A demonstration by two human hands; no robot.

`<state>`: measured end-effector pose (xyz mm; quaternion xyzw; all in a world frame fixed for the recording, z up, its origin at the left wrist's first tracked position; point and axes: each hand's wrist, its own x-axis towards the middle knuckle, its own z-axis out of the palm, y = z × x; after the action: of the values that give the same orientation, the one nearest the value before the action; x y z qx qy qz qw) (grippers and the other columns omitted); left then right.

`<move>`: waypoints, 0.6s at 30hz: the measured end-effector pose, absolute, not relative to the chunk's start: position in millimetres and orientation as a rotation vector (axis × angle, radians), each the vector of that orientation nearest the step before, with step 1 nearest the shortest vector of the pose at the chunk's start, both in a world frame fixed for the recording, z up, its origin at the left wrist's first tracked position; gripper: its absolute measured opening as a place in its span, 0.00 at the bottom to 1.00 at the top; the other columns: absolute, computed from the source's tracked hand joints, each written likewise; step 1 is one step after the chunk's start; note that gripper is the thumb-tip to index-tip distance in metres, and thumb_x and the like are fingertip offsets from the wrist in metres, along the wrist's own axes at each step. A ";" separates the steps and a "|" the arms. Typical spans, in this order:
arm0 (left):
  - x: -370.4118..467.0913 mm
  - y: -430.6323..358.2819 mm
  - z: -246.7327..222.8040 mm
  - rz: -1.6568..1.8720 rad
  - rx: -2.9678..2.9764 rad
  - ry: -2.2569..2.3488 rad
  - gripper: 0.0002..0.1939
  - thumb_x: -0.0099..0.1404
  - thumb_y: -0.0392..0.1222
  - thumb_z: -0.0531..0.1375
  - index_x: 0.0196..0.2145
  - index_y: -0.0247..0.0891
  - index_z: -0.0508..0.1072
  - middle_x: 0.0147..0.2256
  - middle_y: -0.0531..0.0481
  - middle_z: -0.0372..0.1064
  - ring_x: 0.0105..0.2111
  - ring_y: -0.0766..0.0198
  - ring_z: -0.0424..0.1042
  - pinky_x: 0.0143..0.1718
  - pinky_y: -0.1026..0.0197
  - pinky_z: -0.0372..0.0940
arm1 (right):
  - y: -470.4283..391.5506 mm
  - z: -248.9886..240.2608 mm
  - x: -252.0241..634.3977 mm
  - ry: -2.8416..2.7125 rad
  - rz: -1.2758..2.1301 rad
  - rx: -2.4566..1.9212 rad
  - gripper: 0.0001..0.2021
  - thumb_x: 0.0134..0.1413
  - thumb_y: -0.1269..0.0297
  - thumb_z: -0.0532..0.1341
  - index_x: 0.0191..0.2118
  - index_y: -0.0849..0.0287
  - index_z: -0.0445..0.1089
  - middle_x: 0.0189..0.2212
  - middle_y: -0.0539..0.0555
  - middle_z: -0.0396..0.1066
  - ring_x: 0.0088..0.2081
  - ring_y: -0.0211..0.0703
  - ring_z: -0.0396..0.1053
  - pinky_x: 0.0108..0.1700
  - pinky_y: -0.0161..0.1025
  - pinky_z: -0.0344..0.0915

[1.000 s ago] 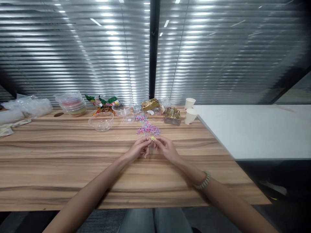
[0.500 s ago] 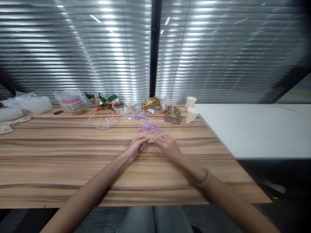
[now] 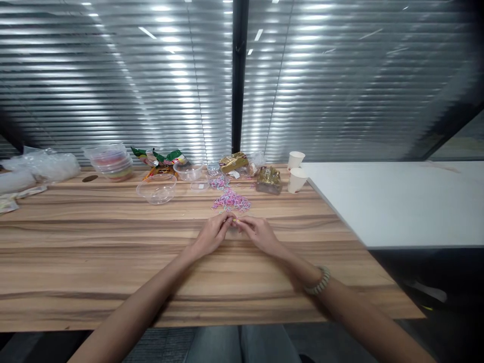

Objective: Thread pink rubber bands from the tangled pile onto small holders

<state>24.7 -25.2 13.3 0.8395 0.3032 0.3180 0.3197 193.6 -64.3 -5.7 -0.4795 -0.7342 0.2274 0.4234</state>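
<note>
My left hand (image 3: 213, 233) and my right hand (image 3: 260, 234) meet fingertip to fingertip above the wooden table (image 3: 113, 262). Between them, both pinch a small yellow piece (image 3: 235, 220), too small to make out clearly. Just beyond the fingers lies a loose pile of pink, purple and pale blue little pieces (image 3: 231, 200). A smaller heap of the same pieces (image 3: 219, 182) sits behind it. My right wrist wears a coiled band.
Clear bowls (image 3: 157, 189), stacked lidded tubs (image 3: 112, 161), green snack bags (image 3: 166, 156) and plastic bags (image 3: 49, 165) stand at the back left. Gold packages (image 3: 269, 180) and paper cups (image 3: 297, 180) stand at the back right. A white table (image 3: 408, 201) adjoins.
My fingertips have drawn closer together around the yellow piece, and the fingers of both hands have curled in more. The view has shifted slightly.
</note>
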 end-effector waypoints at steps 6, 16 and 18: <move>19.3 -18.6 19.4 0.972 1.804 0.810 0.17 0.64 0.49 0.47 0.48 0.39 0.55 0.28 0.53 0.66 0.19 0.71 0.65 0.24 0.66 0.61 | -68.6 1.1 191.2 -1.812 0.607 -1.162 0.14 0.57 0.61 0.51 0.30 0.60 0.71 0.25 0.51 0.69 0.27 0.36 0.65 0.32 0.31 0.58; 25.0 -16.1 10.1 0.973 1.939 0.697 0.13 0.57 0.45 0.58 0.37 0.36 0.72 0.37 0.45 0.68 0.38 0.61 0.67 0.40 0.60 0.62 | -69.0 0.1 191.2 -1.724 0.608 -1.162 0.10 0.54 0.61 0.55 0.34 0.59 0.72 0.31 0.51 0.72 0.33 0.37 0.68 0.38 0.32 0.62; 25.9 -15.3 6.8 0.993 1.974 0.681 0.10 0.56 0.44 0.58 0.34 0.36 0.73 0.35 0.45 0.69 0.37 0.61 0.67 0.40 0.60 0.62 | -69.0 -0.4 190.6 -1.686 0.599 -1.183 0.10 0.52 0.61 0.57 0.36 0.58 0.72 0.34 0.51 0.72 0.35 0.39 0.69 0.40 0.34 0.63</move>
<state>25.9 -15.3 6.8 0.7814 0.2697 0.3931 0.4027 190.6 -69.0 -0.4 -0.4843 -0.6906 0.2454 0.4778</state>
